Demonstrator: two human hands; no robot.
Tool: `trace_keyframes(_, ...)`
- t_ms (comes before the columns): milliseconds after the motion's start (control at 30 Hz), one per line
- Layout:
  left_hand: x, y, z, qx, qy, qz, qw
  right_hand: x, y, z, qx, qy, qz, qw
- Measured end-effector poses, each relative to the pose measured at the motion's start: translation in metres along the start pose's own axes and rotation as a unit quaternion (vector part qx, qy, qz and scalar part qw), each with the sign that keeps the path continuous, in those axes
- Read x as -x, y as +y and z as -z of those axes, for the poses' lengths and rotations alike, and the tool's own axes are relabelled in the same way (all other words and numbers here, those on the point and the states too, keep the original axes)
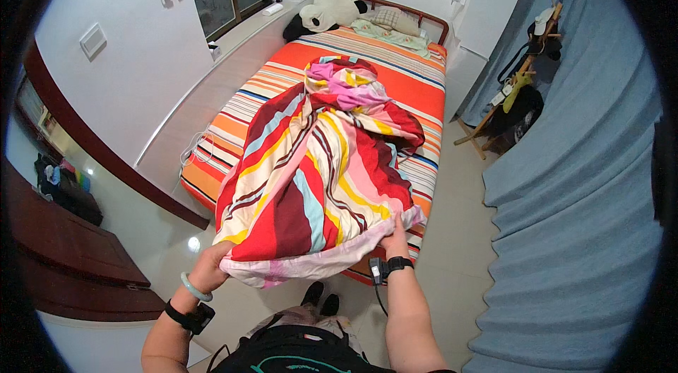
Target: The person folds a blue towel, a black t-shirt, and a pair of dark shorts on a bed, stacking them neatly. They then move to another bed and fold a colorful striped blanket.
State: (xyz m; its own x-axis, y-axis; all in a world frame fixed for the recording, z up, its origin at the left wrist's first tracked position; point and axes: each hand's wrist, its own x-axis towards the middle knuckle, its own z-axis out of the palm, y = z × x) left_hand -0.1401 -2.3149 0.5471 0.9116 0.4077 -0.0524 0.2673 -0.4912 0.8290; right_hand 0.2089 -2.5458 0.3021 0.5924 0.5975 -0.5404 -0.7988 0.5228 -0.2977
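A striped quilt (296, 198) in red, maroon, cream, yellow and light blue lies across the bed, its far end heaped in a crumpled pile. My left hand (212, 265) grips the near left corner of its edge, with a pale bangle and a strapped device on that arm. Toward the near right corner, my right hand (394, 238) grips the same edge, thumb on top. Between both hands the pale pink and white border sags a little over the foot of the bed. Under the quilt the mattress wears an orange striped sheet (339, 55).
A panda plush (331, 8) and a plaid pillow (397, 19) lie by the headboard. White cable (197, 149) coils on the bed's left edge. Blue curtains (572, 246) and a wooden coat rack (522, 73) stand right. At left are a wall end and a brown door (79, 256).
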Motion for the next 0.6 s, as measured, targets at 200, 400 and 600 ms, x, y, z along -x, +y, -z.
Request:
trace_keyframes(200,-0.017,-0.034,-0.011,0.013,-0.030,0.024,0.999,0.043,-0.077,-0.056,0.084,-0.056,0.128,0.987)
trace_keyframes(400,-0.076,-0.046,-0.103,-0.024,-0.111,-0.195,0.974,0.264,-0.199,-0.147,0.244,0.014,0.472,0.847)
trace_keyframes(600,-0.125,0.007,-0.183,-0.016,-0.169,-0.287,0.943,0.358,-0.254,-0.061,0.201,0.106,0.517,0.825)
